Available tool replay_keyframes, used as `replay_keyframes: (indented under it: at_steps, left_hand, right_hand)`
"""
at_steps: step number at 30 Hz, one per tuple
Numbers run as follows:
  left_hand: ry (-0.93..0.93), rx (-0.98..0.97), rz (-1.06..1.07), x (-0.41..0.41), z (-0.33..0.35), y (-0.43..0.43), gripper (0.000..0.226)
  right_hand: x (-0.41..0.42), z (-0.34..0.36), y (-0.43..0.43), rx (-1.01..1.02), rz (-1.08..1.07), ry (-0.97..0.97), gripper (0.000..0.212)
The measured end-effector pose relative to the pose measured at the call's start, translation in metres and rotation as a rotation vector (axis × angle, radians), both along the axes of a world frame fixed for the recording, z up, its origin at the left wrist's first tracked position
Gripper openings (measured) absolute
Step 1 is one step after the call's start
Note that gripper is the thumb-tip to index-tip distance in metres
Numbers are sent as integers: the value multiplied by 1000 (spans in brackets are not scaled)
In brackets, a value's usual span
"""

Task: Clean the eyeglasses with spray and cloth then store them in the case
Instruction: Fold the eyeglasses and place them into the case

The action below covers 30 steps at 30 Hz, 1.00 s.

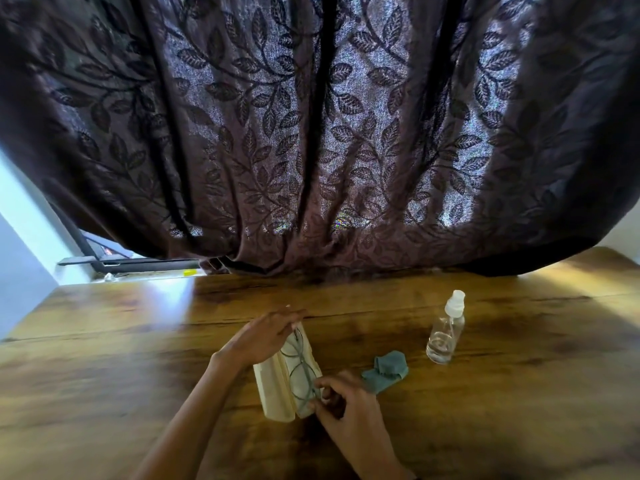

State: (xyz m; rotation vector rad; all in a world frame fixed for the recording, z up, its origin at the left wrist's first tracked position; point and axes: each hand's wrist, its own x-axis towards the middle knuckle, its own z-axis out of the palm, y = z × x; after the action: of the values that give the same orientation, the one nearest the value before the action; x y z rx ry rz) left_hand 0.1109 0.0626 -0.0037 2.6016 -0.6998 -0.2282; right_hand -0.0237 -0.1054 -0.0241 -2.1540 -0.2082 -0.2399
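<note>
Nearest the camera, the right hand (pixel 341 398) pinches the near end of the eyeglasses (pixel 302 367) between thumb and fingertips, at the near right corner of the open case (pixel 277 389). The left hand (pixel 265 336) curls over the far end of the case, its fingers closed lightly on the frame's far end, so both hands grip the glasses and none is free to steady the case. The thin round-lensed frame lies lengthwise in the pale cream case, which sits open on the wooden bench (pixel 104 358) with its lid folded to the left. I judge this to be the storing step, with the frame being settled into the tray; whether the temples are fully folded is too fine to tell. Just right of the right hand lies the crumpled grey-green cloth (pixel 386 370), and farther right, standing upright and well apart from the case, is the clear spray bottle (pixel 446 329) with its white nozzle. Beyond, a dark leaf-patterned curtain (pixel 311 133) hangs down to the bench's far edge. From here the risks look modest: a temple left proud of the tray could be bent when the lid shuts, fingertips on the lenses could smudge them, and the light case could skid or tip if pushed from one end.
</note>
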Motion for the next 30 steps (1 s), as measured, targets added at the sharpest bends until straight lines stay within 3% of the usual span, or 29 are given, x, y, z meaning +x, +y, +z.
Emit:
replay_keyframes:
  at_steps: [15, 21, 26, 30]
  left_hand:
    - [-65, 1, 21, -6, 13, -7, 38]
    - [-76, -37, 25, -8, 18, -20, 31]
    - [-87, -76, -73, -15, 16, -50, 31]
    - [-107, -26, -148, -18, 5, -74, 31]
  right_hand:
    - [1, 7, -9, 26, -38, -32, 23]
    - [6, 9, -26, 67, -150, -30, 16]
    - [20, 8, -60, -34, -280, 3, 18]
    - [29, 3, -88, -218, -264, 64, 17]
